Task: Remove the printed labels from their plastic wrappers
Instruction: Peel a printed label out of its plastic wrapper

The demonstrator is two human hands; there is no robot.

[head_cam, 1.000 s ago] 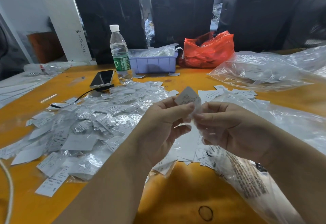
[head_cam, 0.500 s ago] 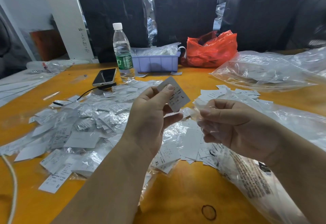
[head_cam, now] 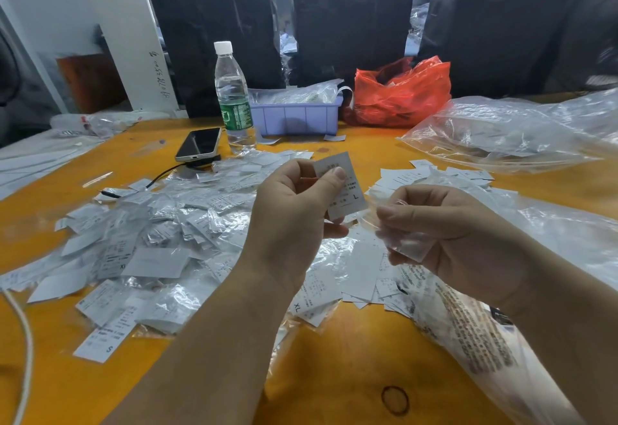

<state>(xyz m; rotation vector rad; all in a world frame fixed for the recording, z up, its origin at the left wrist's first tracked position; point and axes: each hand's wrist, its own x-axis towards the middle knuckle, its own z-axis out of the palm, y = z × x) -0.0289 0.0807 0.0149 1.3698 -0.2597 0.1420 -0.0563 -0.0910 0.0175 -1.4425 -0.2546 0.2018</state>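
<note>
Labels were the whole business on the orange surface (head_cam: 334, 357): in the head view, the one in play, a printed label (head_cam: 347, 187) marked L, stood clear of its sleeve, pinched between thumb and curled fingers (head_cam: 336, 175) of the left hand (head_cam: 294, 210) above the middle of the litter. Just to its right, close but apparently apart from it, the right hand (head_cam: 448, 234) had its fingers curled round the emptied plastic wrapper (head_cam: 398, 237), a limp clear film that was hard to make out against the clutter beneath. A pile of wrapped labels (head_cam: 150, 240) spread across the left, while bare labels (head_cam: 361, 270) lay under and between the hands. A large clear bag (head_cam: 518, 133) sat far right; a water bottle (head_cam: 232, 96), a phone (head_cam: 199, 144), a blue tray (head_cam: 294, 116) and a red bag (head_cam: 401, 93) stood along the far edge. The likeliest slip, as I judged it, was the freed label dropping into the wrapped pile on the left and getting lost there, since the heaps met with no border between them. The film might also cling to the fingers and drag loose labels off when thrown aside.
</note>
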